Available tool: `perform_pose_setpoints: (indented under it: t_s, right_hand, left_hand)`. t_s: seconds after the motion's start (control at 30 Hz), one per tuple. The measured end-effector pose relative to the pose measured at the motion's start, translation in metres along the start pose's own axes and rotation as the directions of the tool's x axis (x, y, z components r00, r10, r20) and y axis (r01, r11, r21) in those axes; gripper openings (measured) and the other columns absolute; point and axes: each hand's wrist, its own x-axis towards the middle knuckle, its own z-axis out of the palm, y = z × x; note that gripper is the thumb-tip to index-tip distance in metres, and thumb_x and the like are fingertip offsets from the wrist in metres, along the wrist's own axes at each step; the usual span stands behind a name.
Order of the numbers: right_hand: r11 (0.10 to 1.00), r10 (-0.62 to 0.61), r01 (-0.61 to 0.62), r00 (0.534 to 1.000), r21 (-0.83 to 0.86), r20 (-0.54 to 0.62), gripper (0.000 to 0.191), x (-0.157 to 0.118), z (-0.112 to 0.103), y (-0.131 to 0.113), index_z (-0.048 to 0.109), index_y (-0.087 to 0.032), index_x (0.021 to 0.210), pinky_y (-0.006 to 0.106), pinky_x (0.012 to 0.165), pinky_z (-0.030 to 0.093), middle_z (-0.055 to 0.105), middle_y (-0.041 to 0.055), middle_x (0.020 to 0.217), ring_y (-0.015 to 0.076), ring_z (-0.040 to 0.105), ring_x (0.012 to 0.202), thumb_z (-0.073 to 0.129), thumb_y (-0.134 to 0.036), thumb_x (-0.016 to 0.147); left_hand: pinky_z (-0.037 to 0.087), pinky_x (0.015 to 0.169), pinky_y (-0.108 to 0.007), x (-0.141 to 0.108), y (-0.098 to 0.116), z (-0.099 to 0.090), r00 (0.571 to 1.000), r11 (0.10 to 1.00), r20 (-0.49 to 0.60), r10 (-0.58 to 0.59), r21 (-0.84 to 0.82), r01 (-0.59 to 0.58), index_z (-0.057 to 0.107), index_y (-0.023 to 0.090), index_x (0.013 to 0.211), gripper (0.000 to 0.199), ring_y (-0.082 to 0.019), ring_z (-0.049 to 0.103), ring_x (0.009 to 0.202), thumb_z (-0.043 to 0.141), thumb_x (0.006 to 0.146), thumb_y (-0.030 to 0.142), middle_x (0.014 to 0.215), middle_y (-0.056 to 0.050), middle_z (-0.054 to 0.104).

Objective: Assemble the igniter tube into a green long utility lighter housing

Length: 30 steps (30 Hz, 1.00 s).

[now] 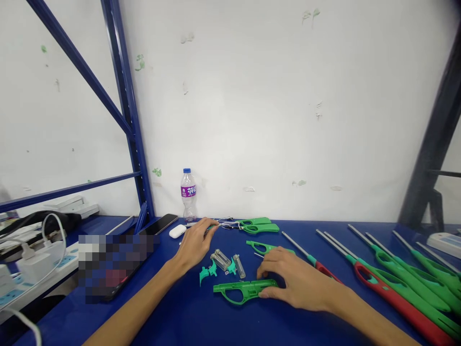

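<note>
Fingers pinch green handle shell.

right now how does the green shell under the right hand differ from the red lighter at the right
The green handle shell is a bare open half with no metal tube; the red lighter is whole, its tube pointing toward the wall. The right hand touches the shell; the lighter lies untouched among green ones. Both have a looped handle and rest on the blue table.
</note>
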Motion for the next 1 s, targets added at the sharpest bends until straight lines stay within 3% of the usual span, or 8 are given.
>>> perform_pose_setpoints:
  t_s: [0.23, 0.5, 0.63, 0.77, 1.0]
  right_hand:
    - [0.999, -0.034, 0.030, 0.994, -0.041, -0.100, 0.018, 0.001, -0.003, 0.003, 0.072, -0.026, 0.104, 0.039, 0.093, 0.044, 0.071, 0.0022, 0.101, 0.0247, 0.063, 0.101, 0.067, -0.042, 0.101]
    - [0.998, -0.002, -0.020, 0.949, -0.066, -0.316, 0.014, 0.004, -0.005, 0.002, 0.067, -0.026, 0.109, 0.042, 0.092, 0.045, 0.069, 0.0021, 0.101, 0.0237, 0.062, 0.095, 0.058, -0.035, 0.106]
    - [0.998, 0.016, -0.038, 0.929, -0.053, -0.370, 0.031, 0.005, -0.001, 0.001, 0.058, -0.029, 0.134, 0.049, 0.103, 0.043, 0.061, 0.0074, 0.125, 0.0272, 0.058, 0.114, 0.063, -0.036, 0.103]
    - [0.998, -0.006, -0.015, 0.933, -0.057, -0.359, 0.040, 0.005, 0.003, 0.001, 0.057, -0.031, 0.140, 0.052, 0.109, 0.041, 0.057, 0.0096, 0.135, 0.0295, 0.052, 0.125, 0.065, -0.040, 0.102]
    - [0.987, -0.159, 0.146, 0.930, -0.065, -0.332, 0.019, 0.006, 0.003, -0.003, 0.068, -0.025, 0.119, 0.046, 0.106, 0.040, 0.069, 0.0034, 0.107, 0.0226, 0.061, 0.104, 0.062, -0.037, 0.105]
  left_hand:
    - [0.057, 0.088, -0.040, -0.001, 0.007, -0.001, 0.999, 0.999, 0.003, 0.047, -0.013, -0.047, 0.065, 0.016, 0.111, 0.023, -0.019, 0.067, 0.097, 0.052, 0.106, 0.035, 0.108, -0.005, 0.068]
    - [0.051, 0.070, -0.027, -0.009, 0.019, 0.007, 0.976, 0.977, 0.048, 0.212, -0.013, -0.212, 0.065, 0.020, 0.107, 0.017, -0.015, 0.066, 0.087, 0.049, 0.106, 0.026, 0.106, -0.004, 0.065]
    - [0.052, 0.074, -0.026, -0.014, 0.029, 0.013, 0.945, 0.945, 0.037, 0.326, -0.015, -0.326, 0.067, 0.025, 0.114, 0.018, -0.015, 0.067, 0.088, 0.051, 0.106, 0.028, 0.105, -0.004, 0.065]
    - [0.052, 0.070, -0.025, -0.015, 0.041, 0.012, 0.906, 0.906, 0.007, 0.423, -0.003, -0.423, 0.065, 0.024, 0.120, 0.020, -0.014, 0.067, 0.080, 0.054, 0.105, 0.031, 0.099, -0.004, 0.069]
    - [0.056, 0.074, -0.024, -0.019, 0.054, 0.011, 0.812, 0.812, 0.001, 0.584, -0.019, -0.584, 0.064, 0.022, 0.121, 0.019, -0.015, 0.073, 0.087, 0.059, 0.103, 0.027, 0.101, -0.005, 0.076]
